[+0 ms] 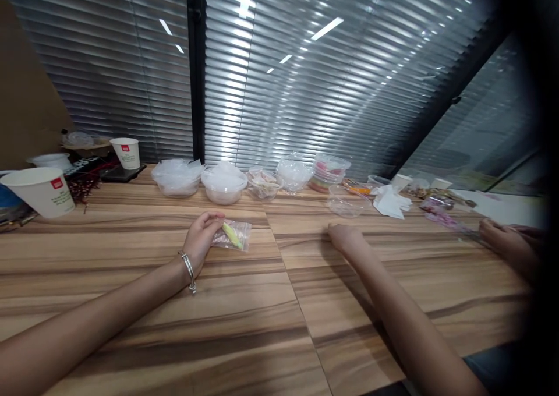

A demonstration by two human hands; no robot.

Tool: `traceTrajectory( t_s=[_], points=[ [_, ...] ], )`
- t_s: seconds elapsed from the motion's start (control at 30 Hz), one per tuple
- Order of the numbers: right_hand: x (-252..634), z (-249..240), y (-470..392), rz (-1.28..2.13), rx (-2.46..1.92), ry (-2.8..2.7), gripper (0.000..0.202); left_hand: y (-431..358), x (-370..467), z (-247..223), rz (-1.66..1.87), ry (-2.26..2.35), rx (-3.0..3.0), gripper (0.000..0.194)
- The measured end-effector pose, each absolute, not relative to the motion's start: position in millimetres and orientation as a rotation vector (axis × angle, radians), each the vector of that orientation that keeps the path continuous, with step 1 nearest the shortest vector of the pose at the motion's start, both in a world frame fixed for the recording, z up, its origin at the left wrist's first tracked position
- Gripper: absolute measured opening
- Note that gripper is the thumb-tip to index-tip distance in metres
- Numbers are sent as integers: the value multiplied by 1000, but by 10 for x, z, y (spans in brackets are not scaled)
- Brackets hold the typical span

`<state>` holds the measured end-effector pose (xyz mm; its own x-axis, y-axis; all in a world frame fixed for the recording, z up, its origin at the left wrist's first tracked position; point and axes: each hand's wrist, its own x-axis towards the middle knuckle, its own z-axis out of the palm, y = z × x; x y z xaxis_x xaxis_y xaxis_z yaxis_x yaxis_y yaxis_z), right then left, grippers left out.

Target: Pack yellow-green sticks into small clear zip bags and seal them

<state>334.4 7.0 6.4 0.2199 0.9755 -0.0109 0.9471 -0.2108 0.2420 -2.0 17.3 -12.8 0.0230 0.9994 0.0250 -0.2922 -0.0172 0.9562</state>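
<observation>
My left hand (201, 237), with a silver bangle at the wrist, is closed on the left edge of a small clear plastic bag (243, 233). Inside the bag lies a slim yellow-green piece (233, 235) whose kind I cannot make out. The bag lies on or just above the wooden table (244, 320). To the right of the table seam, my right hand (347, 237) is curled closed low over the wood. Its fingertips are turned away, so anything in them is hidden. The clear plastic lid or dish (346, 206) is nearest to it.
Along the blinds stand plastic-wrapped bowls (177, 178), a white-lidded tub (224, 184) and stacked containers (328, 172). Crumpled tissue (391, 201) lies farther right. Paper cups (43, 191) stand at left, one on a dark phone-like slab (122, 173). Another person's hands (509, 241) are at far right.
</observation>
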Motion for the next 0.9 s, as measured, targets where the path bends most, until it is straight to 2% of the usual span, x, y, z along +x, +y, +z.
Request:
traceTrajectory(
  t_s=[0.13, 0.23, 0.33, 0.47, 0.7, 0.9],
  points=[
    [2832, 1, -1, 293, 2056, 2141, 30, 174, -23, -144, 1322, 958, 1033, 27],
    [2427, 13, -141, 110, 1618, 2797, 37, 180, -27, -163, 1331, 934, 1065, 26],
    [2086, 4, -309, -415, 1413, 3187, 30, 184, -23, -171, 1319, 908, 1069, 25],
    [1913, -54, -401, -990, 1467, 3255, 16, 190, -12, -176, 1298, 931, 1079, 24],
    [2078, -227, -119, -2209, 2084, 2858, 18, 178, -8, -153, 1296, 982, 1100, 27],
    [2135, -233, -21, -2925, 1985, 2592, 16, 142, -22, -127, 1239, 964, 1154, 27]
  ],
)
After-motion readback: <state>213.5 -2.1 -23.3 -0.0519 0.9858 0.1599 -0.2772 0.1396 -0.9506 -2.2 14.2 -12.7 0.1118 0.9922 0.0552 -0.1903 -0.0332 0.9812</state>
